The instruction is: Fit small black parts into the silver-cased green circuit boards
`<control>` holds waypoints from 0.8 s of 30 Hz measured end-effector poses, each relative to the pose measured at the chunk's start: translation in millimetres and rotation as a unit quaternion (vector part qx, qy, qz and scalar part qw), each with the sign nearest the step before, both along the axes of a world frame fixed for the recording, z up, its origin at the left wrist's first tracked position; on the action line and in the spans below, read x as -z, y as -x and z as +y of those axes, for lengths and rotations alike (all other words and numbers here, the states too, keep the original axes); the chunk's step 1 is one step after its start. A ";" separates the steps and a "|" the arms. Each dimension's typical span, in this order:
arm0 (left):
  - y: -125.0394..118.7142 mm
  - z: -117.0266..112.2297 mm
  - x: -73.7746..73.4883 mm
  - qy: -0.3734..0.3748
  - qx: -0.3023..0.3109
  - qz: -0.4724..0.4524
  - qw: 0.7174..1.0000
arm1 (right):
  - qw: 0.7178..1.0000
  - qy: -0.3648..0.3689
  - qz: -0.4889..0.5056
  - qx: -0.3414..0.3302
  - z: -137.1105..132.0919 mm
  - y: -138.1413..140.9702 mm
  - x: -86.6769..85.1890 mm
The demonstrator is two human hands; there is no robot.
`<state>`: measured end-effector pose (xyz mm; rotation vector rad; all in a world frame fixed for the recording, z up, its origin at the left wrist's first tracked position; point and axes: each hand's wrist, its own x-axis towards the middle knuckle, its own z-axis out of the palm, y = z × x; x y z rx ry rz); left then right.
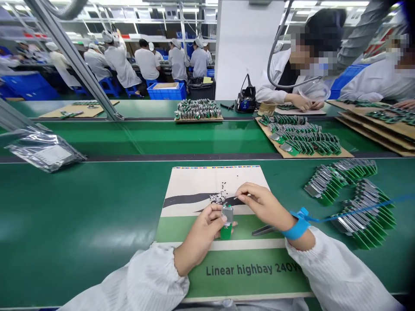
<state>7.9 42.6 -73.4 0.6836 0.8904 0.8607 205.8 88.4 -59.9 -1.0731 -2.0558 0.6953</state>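
Note:
My left hand [204,226] grips a small green circuit board [227,232] with a silver metal part at its top, holding it upright over a printed cardboard sheet [181,229]. Just beyond it lies a scatter of tiny black and pale components [218,198]. To the right, my right hand [259,203] has thumb and index finger pinched together over the sheet; a tiny pale piece seems to show at the fingertips, too small to name. A blue wrist strap [297,226] circles my right wrist. Partly beneath that forearm, grey tweezers [264,230] rest on the sheet.
Rows of green boards [366,211] stand on the bench at right. More boards fill a cardboard tray [348,154] across the green strip. A silver bag [47,149] lies at left. A co-worker [279,77] sits opposite. The strap's blue cord [356,212] runs rightward past the boards.

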 end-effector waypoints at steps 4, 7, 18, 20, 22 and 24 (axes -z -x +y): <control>1.4 -3.3 3.4 -0.018 0.005 0.008 1.000 | 0.999 -0.012 0.026 -0.018 -15.2 12.2 -4.7; 2.0 -4.3 4.7 -0.035 0.012 0.021 0.999 | 0.998 -0.053 0.038 -0.001 -24.0 21.0 -3.3; 4.4 -5.1 5.3 -0.047 0.039 0.028 0.998 | 0.980 -0.196 -0.003 -0.026 -31.4 23.6 10.5; 3.8 -5.9 4.8 -0.046 0.042 0.020 0.998 | 0.979 -0.203 -0.004 -0.031 -31.7 21.8 11.0; 3.0 -6.7 4.0 -0.046 0.048 0.007 0.998 | 0.976 -0.213 -0.009 -0.041 -31.9 20.0 11.1; 2.4 -7.1 3.4 -0.047 0.052 -0.005 0.998 | 0.973 -0.226 -0.018 -0.053 -31.9 18.3 11.1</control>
